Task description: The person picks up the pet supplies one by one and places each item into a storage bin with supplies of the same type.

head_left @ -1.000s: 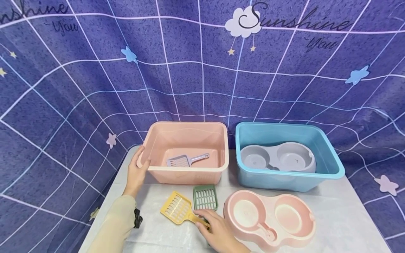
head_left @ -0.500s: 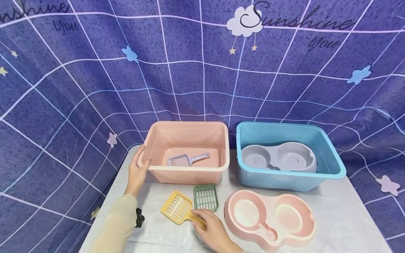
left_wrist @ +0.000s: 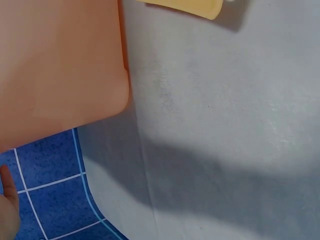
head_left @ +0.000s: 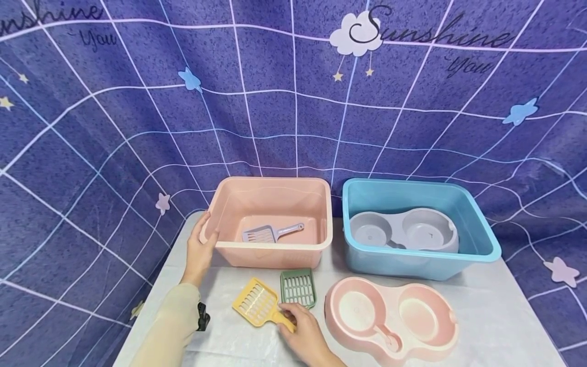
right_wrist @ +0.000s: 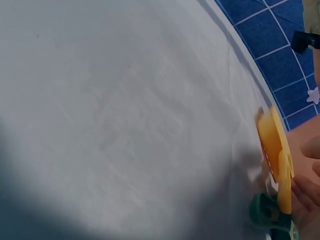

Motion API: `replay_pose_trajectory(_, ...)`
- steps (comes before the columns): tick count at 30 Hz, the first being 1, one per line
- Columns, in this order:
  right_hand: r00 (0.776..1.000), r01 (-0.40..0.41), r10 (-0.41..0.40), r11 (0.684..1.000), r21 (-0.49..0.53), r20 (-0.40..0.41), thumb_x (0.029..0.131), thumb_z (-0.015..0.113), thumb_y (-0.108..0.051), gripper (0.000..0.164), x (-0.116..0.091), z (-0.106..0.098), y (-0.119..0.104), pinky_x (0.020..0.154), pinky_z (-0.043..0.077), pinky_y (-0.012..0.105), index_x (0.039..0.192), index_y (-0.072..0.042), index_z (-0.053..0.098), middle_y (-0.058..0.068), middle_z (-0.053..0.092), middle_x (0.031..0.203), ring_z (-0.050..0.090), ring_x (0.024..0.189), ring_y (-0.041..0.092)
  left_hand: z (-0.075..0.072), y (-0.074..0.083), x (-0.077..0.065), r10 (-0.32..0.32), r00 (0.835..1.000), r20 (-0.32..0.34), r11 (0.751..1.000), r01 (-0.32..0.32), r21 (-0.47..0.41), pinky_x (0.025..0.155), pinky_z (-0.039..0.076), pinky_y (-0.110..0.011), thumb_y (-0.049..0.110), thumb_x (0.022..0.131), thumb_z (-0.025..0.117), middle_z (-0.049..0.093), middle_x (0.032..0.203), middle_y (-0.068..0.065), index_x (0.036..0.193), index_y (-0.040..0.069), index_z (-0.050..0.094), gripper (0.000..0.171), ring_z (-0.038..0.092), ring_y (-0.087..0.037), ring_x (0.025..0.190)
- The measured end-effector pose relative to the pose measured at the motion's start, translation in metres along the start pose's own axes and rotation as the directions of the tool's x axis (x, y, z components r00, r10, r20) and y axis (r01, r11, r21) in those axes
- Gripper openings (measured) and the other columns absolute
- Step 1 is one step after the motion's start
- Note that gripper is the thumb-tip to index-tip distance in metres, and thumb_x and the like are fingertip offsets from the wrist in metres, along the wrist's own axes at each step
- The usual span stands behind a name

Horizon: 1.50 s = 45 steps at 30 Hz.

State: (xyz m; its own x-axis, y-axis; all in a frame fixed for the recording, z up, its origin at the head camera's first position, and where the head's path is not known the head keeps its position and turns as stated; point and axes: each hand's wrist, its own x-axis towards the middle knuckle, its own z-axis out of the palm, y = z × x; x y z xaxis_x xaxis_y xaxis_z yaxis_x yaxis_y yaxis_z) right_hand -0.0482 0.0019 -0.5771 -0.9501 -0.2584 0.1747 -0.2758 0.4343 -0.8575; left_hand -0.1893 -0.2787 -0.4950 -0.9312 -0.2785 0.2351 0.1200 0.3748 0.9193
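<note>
- Head view, far left: resting the left hand [head_left: 200,252] against the near-left corner of the pink bin [head_left: 275,258], thumb well apart from the extended fingers, not clenched.
- Inside that bin: a lavender scoop [head_left: 277,233], handle toward the right.
- In front of the bin: the yellow scoop [head_left: 273,314], slotted head toward the left, handle running into the right hand [head_left: 306,334].
- Grasping that handle with the right hand, thumb on the near side and fingers on the far side.
- Just beyond the right fingers, on the table [head_left: 234,351]: a green scoop [head_left: 297,291], slotted head showing.
- Farther right: a pink double bowl [head_left: 391,300], near but untouched; behind, a blue bin [head_left: 403,262] holding a gray double bowl [head_left: 396,228].
</note>
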Motion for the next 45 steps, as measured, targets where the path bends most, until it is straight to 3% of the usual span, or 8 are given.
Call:
replay_pose_trajectory(15,0.989,-0.149,0.149,0.988,0.042,0.017,0.083,0.076,-0.005,0.03,-0.001,0.019,-0.007,0.077,0.055,0.029,0.112,-0.005,0.07,0.0,0.069,0.099,0.062,0.087,0.008,0.0,0.0,0.001,-0.008,1.0,-0.002,1.0,0.008,0.003,0.12,0.018,-0.037,0.015,0.099,0.06,0.033,0.158,0.0,0.151,0.014,0.042,0.055,0.024,-0.022,0.147)
replay_pose_trajectory(24,0.99,-0.142,0.143,0.989,0.046,-0.019,0.083,0.075,-0.002,0.037,-0.001,0.028,-0.007,0.078,0.055,0.03,0.118,0.002,0.066,0.005,0.069,0.101,0.063,0.089,0.013,-0.003,0.0,0.002,0.019,1.0,0.003,0.999,-0.019,-0.026,0.12,0.021,-0.033,0.011,0.098,0.059,0.033,0.159,0.0,0.151,0.013,0.041,0.055,0.026,-0.022,0.146)
replay_pose_trajectory(27,0.984,-0.169,0.173,0.982,0.079,-0.034,0.081,0.075,0.0,0.038,-0.001,0.029,-0.008,0.076,0.054,0.028,0.118,0.004,0.066,0.001,0.068,0.097,0.06,0.086,0.01,-0.002,0.005,0.0,0.003,1.0,0.01,0.999,-0.002,-0.04,0.12,0.02,-0.035,0.011,0.099,0.058,0.033,0.159,-0.002,0.151,0.011,0.04,0.055,0.025,-0.023,0.147)
replay_pose_trajectory(35,0.971,-0.224,0.231,0.969,0.108,-0.057,0.08,0.075,0.0,0.035,0.004,0.029,-0.01,0.073,0.053,0.026,0.114,0.003,0.069,-0.001,0.068,0.093,0.058,0.082,0.009,0.0,0.035,-0.011,-0.008,1.0,0.01,0.998,0.009,-0.058,0.119,0.023,-0.04,0.002,0.098,0.053,0.032,0.158,-0.013,0.149,0.0,0.039,0.053,0.026,-0.03,0.146)
replay_pose_trajectory(45,0.963,-0.247,0.259,0.957,0.15,-0.068,0.082,0.071,0.001,0.03,0.002,0.03,-0.012,0.072,0.051,0.025,0.113,0.001,0.071,-0.003,0.069,0.093,0.058,0.081,0.006,0.001,0.036,-0.012,0.025,1.0,-0.016,0.997,-0.026,-0.068,0.119,0.024,-0.039,-0.001,0.096,0.052,0.034,0.157,-0.015,0.147,-0.001,0.043,0.052,0.027,-0.03,0.145)
